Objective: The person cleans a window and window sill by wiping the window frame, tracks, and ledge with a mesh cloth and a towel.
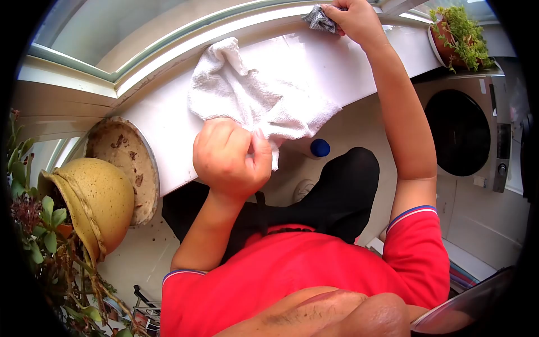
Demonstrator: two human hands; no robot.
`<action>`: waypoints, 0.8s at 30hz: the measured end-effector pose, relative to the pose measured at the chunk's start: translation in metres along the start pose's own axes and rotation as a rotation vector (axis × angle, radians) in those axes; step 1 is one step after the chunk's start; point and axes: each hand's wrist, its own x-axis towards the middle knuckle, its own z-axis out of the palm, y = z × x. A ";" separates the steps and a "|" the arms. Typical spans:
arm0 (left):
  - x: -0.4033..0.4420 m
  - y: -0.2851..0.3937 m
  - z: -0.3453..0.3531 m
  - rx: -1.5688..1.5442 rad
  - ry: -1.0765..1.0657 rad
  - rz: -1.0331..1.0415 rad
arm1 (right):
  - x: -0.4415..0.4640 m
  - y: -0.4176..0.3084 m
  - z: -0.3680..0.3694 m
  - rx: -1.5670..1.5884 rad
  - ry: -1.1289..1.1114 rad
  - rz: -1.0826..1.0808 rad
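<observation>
My left hand (229,157) is closed in a fist round the near edge of a white towel (241,90). The towel lies crumpled on the white windowsill (325,62), and part of it hangs past the sill's front edge. Farther right and up, by the window frame, my right hand (356,21) grips a grey, mesh-like cloth (320,19) against the sill. The fingertips of that hand are partly hidden at the top of the view.
A tan plant pot (106,196) leans at the left beside a dirt-stained round saucer (126,163). At the sill's right end stands a potted green plant (463,39). Below are a blue-capped bottle (320,147) and a washing machine (457,132).
</observation>
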 end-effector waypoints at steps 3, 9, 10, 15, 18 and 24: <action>0.001 0.001 -0.001 -0.015 0.015 0.000 | 0.017 0.029 -0.013 -0.076 0.114 -0.057; 0.000 0.002 -0.002 0.019 0.003 -0.005 | 0.016 0.044 0.002 -0.177 0.109 -0.171; 0.000 0.001 -0.002 0.024 -0.001 -0.007 | 0.007 0.031 0.009 -0.136 0.104 -0.167; 0.003 0.009 -0.006 -0.001 -0.051 -0.029 | 0.008 0.013 0.002 0.140 -0.002 -0.041; 0.004 0.009 -0.005 -0.005 -0.029 -0.029 | 0.014 0.036 -0.011 -0.114 0.182 0.033; 0.005 0.009 -0.007 -0.005 -0.037 -0.035 | 0.043 0.137 -0.039 -0.439 0.374 0.153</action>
